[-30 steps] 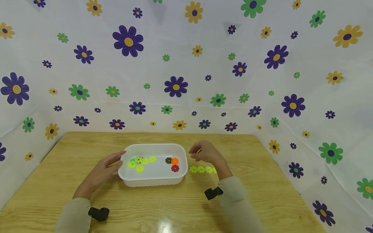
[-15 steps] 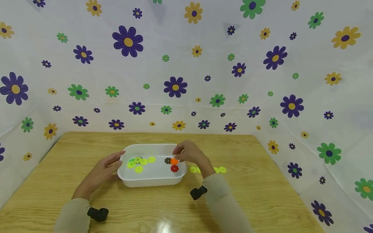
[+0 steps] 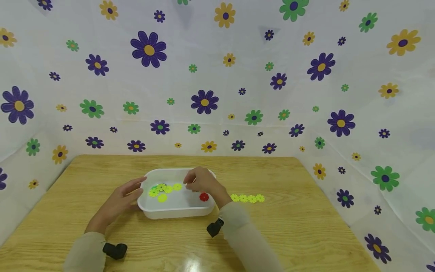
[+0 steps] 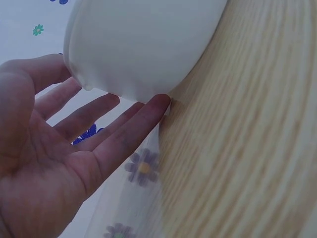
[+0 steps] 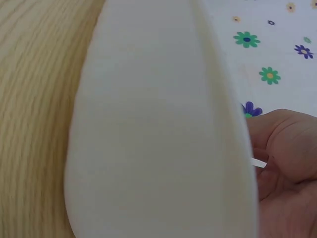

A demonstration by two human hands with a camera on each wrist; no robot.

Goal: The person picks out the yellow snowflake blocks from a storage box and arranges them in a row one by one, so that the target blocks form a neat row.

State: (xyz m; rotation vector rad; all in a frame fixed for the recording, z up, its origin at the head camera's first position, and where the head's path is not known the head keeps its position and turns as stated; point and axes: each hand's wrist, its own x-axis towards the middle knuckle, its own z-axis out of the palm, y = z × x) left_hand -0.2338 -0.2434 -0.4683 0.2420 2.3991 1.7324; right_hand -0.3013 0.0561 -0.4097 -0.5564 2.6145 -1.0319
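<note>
A white plastic tub (image 3: 166, 214) stands on the table with several small notched flower-shaped discs in it. Yellow-green discs (image 3: 162, 198) lie in its left half, and a red disc (image 3: 204, 197) at its right end. My left hand (image 3: 119, 196) rests its extended fingers against the tub's left end; the left wrist view shows the fingertips touching its wall. Over the right half of the tub is my right hand (image 3: 204, 182), fingers bent downward near a yellow-green disc (image 3: 177, 187). No disc shows in its grasp. The tub wall hides most of that hand in the right wrist view.
A row of yellow-green discs (image 3: 252, 198) lies on the wooden table (image 3: 292, 226) right of the tub, its left end covered by the right forearm. White cloth (image 3: 251, 45) with printed flowers surrounds the table at the back and sides.
My right hand has moved left from beside the tub to over its inside, now covering the brown and orange discs. The left hand and tub have stayed in place.
</note>
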